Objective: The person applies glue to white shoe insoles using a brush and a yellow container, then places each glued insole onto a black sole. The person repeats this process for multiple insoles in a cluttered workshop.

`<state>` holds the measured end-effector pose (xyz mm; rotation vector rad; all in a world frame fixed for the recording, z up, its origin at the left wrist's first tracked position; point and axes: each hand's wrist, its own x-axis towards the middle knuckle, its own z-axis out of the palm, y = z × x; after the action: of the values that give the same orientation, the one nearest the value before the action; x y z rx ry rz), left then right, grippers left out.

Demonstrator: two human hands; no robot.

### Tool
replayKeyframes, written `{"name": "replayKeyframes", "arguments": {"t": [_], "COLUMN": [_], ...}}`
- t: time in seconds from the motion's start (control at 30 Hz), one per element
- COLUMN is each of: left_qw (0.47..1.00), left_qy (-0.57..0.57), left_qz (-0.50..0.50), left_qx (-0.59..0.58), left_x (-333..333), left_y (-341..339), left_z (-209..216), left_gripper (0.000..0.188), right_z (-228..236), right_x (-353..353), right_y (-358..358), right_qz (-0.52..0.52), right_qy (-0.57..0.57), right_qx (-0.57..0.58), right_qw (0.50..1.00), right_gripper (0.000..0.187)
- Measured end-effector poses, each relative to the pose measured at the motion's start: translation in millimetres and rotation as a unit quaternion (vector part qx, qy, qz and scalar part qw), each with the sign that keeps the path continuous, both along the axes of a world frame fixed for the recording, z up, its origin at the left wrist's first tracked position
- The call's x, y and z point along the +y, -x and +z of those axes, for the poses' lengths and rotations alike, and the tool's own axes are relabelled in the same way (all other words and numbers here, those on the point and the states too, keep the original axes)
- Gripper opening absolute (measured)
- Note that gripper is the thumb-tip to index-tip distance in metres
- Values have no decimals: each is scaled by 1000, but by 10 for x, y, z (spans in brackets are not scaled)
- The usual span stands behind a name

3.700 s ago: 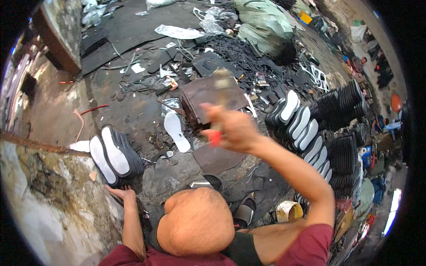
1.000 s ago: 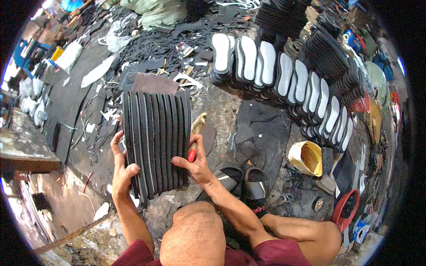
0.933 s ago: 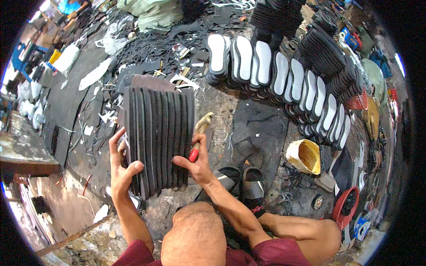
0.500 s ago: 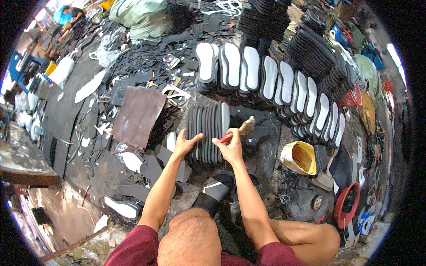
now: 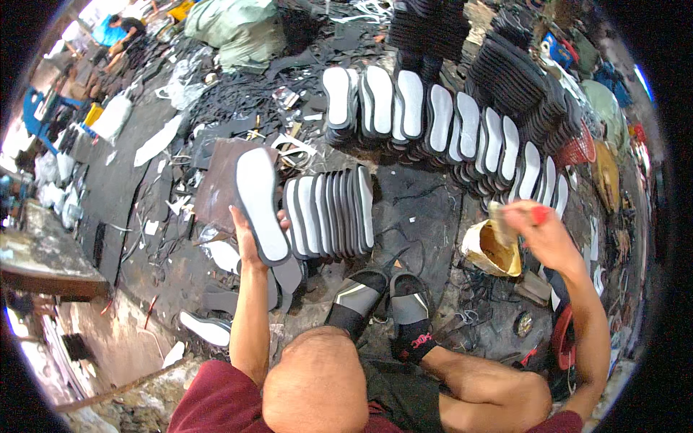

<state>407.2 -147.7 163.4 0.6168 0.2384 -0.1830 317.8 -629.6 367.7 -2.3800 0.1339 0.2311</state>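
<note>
My left hand point(image 5: 247, 244) grips a shoe sole point(image 5: 258, 198) with a white top face and dark edge, held up and turned toward me. Beside it, a row of similar soles point(image 5: 325, 216) stands on edge, leaning against one another, white faces partly showing. Out to the right, my right hand point(image 5: 546, 237) is closed round a brush point(image 5: 499, 215); a red bit of its handle shows by the fingers. The bristle end is blurred above the mouth of a white container point(image 5: 474, 249) with a yellowish inside, and I cannot tell whether it touches the rim.
Stacks of white-topped soles point(image 5: 379, 105) curve across the far side, with taller black stacks point(image 5: 505, 79) behind. A brown sheet point(image 5: 209, 191) and dark scraps lie at left. My sandalled feet point(image 5: 357, 296) are near the row. Another person point(image 5: 128, 32) sits far off, upper left.
My left hand has lifted a sole off to the left, and the row has spread into a lean. My right hand has moved from the row to the container with the brush.
</note>
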Motion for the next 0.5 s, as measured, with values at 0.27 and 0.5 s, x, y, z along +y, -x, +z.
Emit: {"name": "replayKeyframes", "arguments": {"t": [0.27, 0.5], "left_qw": [980, 908], "left_qy": [63, -9], "left_qz": [-181, -411], "left_qx": [51, 78], "left_x": [-1088, -2132], "left_y": [19, 209], "left_z": [341, 118], "left_gripper": [78, 74], "right_z": [-450, -1014], "right_x": [-290, -163], "right_y": [1040, 1042], "right_qz": [-265, -317], "right_qy": [-303, -240], "right_qx": [-134, -262], "right_qw": [906, 880], "right_gripper": [25, 27]}}
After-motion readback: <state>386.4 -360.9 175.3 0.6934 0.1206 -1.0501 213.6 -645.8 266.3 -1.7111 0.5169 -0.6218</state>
